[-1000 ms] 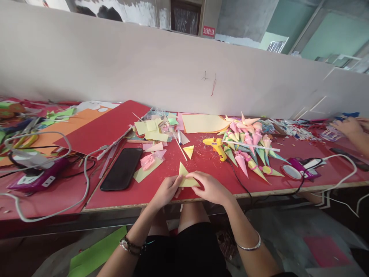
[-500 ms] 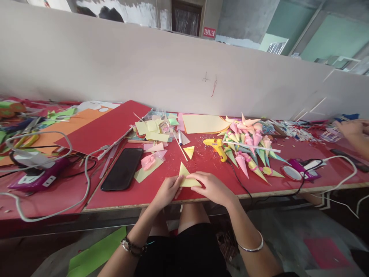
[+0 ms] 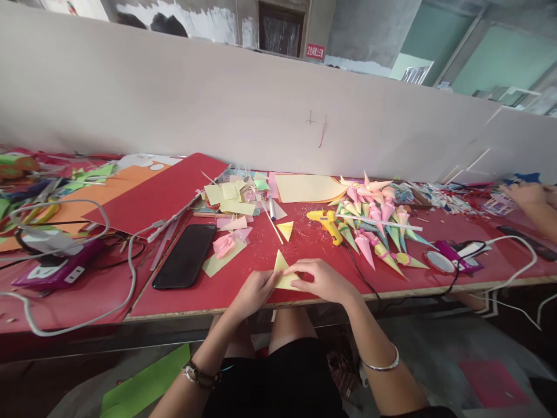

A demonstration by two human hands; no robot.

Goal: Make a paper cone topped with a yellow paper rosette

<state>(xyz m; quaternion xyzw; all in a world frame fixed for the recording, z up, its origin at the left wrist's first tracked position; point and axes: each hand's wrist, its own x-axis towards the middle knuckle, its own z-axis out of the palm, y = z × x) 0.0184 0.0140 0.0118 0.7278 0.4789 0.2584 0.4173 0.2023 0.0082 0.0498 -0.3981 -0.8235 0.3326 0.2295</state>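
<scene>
A folded piece of pale yellow paper [image 3: 285,280] is between my two hands, just above the table's front edge, with one point facing away from me. My left hand [image 3: 257,288] pinches its left side between thumb and fingers. My right hand [image 3: 319,278] has its thumb and bent fingertips closed on the right side of the same paper. Beyond it lies a small folded yellow triangle [image 3: 286,230] beside a thin stick [image 3: 275,226]. A yellow glue gun [image 3: 327,223] rests on its side to the right of the triangle.
A black phone [image 3: 185,255] lies left of my hands. Pastel paper cones [image 3: 378,217] are piled behind the glue gun. Yellow paper pieces [image 3: 230,194] and a red sheet [image 3: 174,186] lie at the back left. Power strips [image 3: 56,264] trail cables. A co-worker's hand [image 3: 528,194] is at far right.
The yellow paper has turned slightly and its point has shifted a little to the right. My right hand's fingers have drawn in over its right side, and my left hand still holds it.
</scene>
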